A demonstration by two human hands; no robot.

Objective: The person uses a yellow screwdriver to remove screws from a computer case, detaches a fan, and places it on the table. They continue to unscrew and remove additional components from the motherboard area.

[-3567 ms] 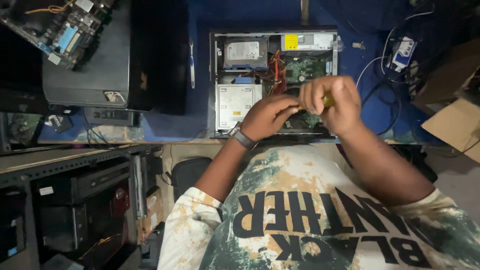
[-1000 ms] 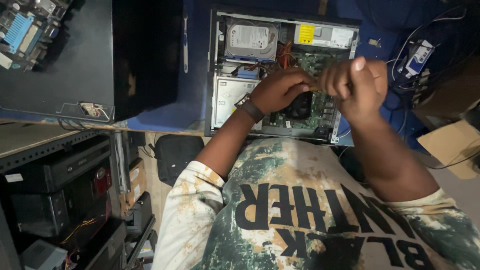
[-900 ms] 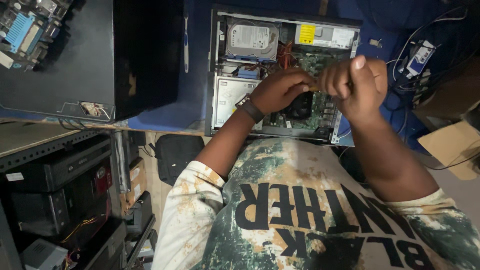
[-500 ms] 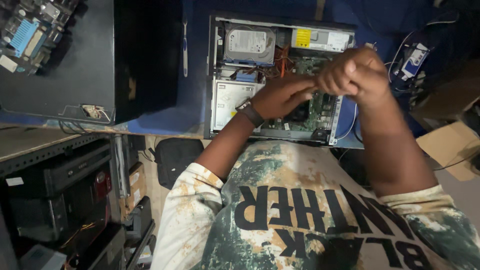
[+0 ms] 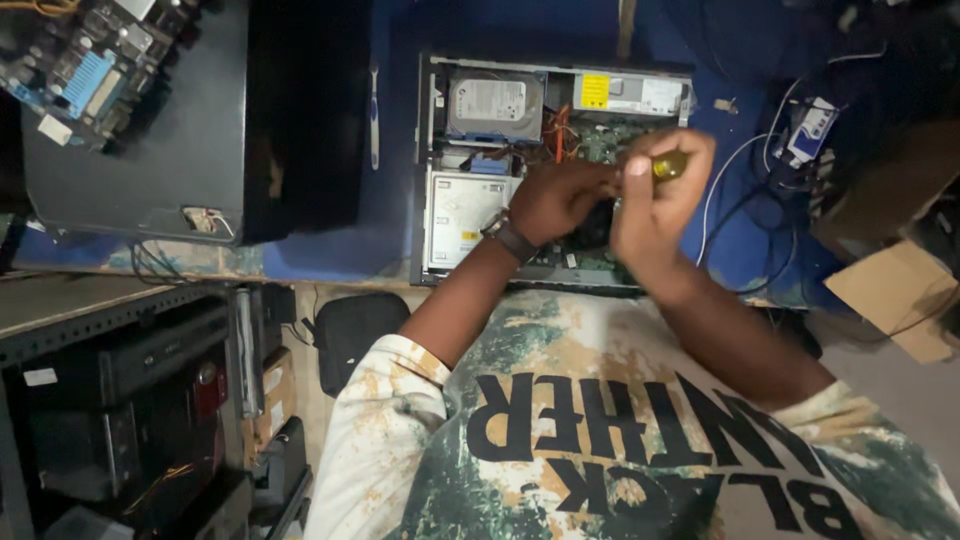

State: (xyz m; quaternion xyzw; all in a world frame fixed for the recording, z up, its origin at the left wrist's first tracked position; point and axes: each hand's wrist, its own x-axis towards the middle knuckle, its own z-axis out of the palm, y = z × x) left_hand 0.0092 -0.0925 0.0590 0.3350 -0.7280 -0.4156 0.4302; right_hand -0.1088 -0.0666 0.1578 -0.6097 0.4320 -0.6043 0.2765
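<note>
Right hand (image 5: 655,205) fingers clamp one yellow-handled tool (image 5: 668,166), seemingly a screwdriver; left hand (image 5: 560,198) fingers unclear, inside one computer case (image 5: 432,150).

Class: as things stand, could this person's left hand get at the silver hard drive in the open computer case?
Probably yes: the left hand is already inside the open computer case, and the hard drive lies uncovered just beyond it.

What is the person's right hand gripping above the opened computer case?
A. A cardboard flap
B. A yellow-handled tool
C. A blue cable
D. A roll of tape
B: the right hand is closed around a yellow-handled tool, seemingly a screwdriver, held over the open computer case, while the left hand reaches inside beside it.
</note>
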